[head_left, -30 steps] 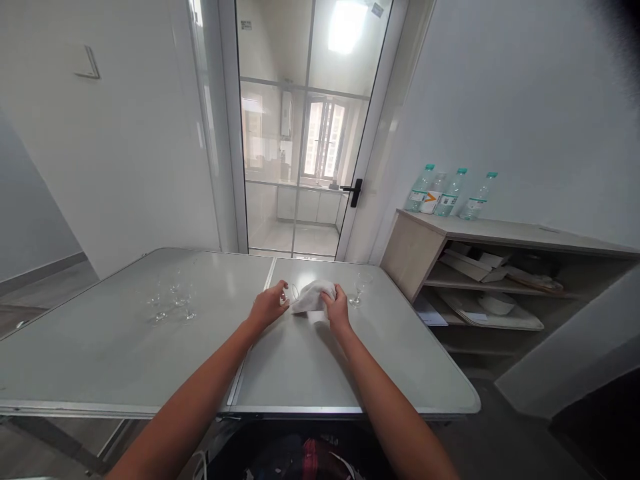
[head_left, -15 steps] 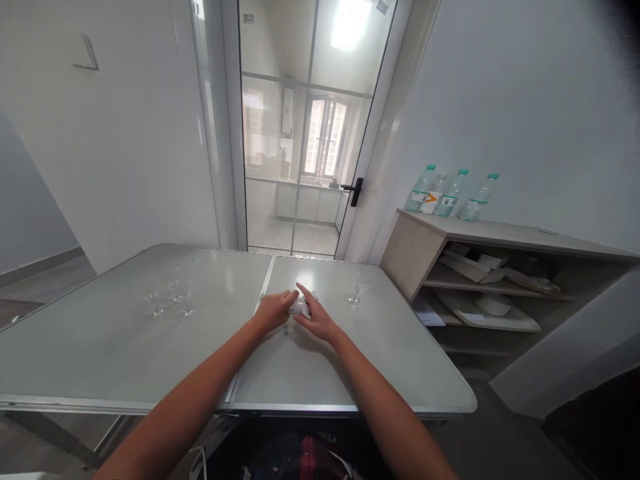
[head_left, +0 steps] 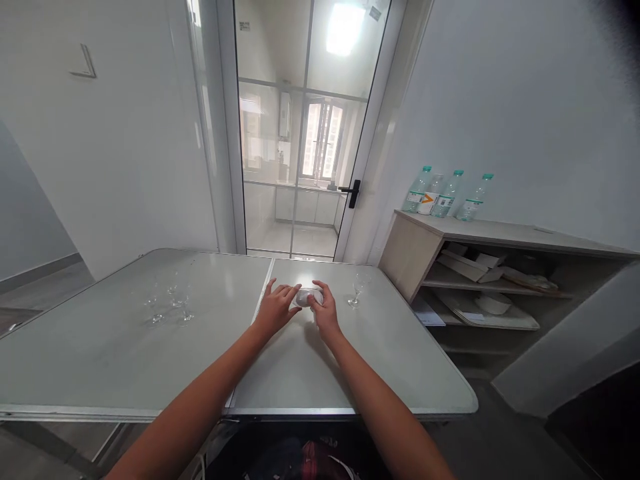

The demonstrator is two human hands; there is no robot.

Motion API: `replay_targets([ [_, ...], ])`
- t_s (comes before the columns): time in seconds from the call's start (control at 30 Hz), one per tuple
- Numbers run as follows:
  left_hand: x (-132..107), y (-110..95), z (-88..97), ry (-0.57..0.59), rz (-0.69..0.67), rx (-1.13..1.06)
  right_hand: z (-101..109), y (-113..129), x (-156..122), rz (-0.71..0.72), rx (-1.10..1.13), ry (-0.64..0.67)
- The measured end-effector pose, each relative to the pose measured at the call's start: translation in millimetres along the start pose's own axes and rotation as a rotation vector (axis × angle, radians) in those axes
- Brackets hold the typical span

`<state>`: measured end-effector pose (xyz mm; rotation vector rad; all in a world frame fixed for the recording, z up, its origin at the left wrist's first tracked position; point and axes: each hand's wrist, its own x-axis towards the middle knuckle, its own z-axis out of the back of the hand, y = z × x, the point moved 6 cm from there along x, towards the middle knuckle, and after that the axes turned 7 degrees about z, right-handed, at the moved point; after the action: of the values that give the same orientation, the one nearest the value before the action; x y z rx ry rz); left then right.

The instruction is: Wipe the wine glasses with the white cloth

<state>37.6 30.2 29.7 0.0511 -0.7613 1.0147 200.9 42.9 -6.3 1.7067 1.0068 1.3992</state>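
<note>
At table [head_left: 150,360] centre: white cloth [head_left: 305,296] bunched into small wad, pinched between left hand [head_left: 277,310], right hand [head_left: 324,312].

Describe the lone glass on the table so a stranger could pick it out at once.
Find the grey table, then its right half near the wooden shelves. A stemmed glass stands right of the white cloth. It is alone; the other glasses cluster on the left half.
</note>
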Motion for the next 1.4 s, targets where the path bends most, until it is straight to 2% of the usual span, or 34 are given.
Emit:
replay_targets([
  [0.07,-0.2,3.5,0.9,-0.004,0.033,-0.030,4.3,2.2,0.1,-0.013,0.050,-0.042],
  [0.13,-0.7,7.6,-1.7,0.024,0.069,-0.064,5.6,4.6,-0.6,-0.028,0.101,-0.032],
  [0.23,-2.5,15.2,-6.7,0.060,0.147,-0.141,6.1,10.7,-2.2,-0.031,0.103,0.025],
  [0.37,-5.0,24.5,-9.7,0.068,0.221,-0.205,5.0,25.8,-2.0,0.073,-0.040,0.154],
  [0.47,-4.9,26.9,-9.0,0.064,0.200,-0.183,4.9,29.8,0.1,0.098,-0.092,0.201],
  [0.63,-3.1,27.5,-6.2,0.051,0.178,-0.176,6.9,23.6,1.4,-0.046,0.089,0.142],
  [0.7,-3.5,27.8,-5.5,0.036,0.192,-0.199,7.0,26.1,0.9,-0.043,0.090,0.134],
  [0.87,-7.7,32.8,-6.0,0.004,0.227,-0.369,1.5,34.2,0.2,0.063,-0.086,0.236],
  [1.0,-8.1,35.6,-10.5,0.051,0.198,-0.345,-2.7,21.0,-0.5,-0.065,-0.013,0.314],
  [1.07,-7.1,34.7,-11.3,0.054,0.182,-0.312,-0.7,16.7,0.9,-0.096,0.045,0.296],
  [1.2,-5.6,28.7,-8.1,-0.002,0.162,-0.306,12.3,18.9,6.7,-0.053,0.162,0.122],
  [1.27,-6.3,25.9,-7.0,-0.023,0.161,-0.319,16.2,21.6,7.6,-0.034,0.149,0.079],
  [1.4,-9.5,21.7,-8.7,-0.016,0.117,-0.311,10.6,24.7,5.0,-0.045,0.065,0.184],
])
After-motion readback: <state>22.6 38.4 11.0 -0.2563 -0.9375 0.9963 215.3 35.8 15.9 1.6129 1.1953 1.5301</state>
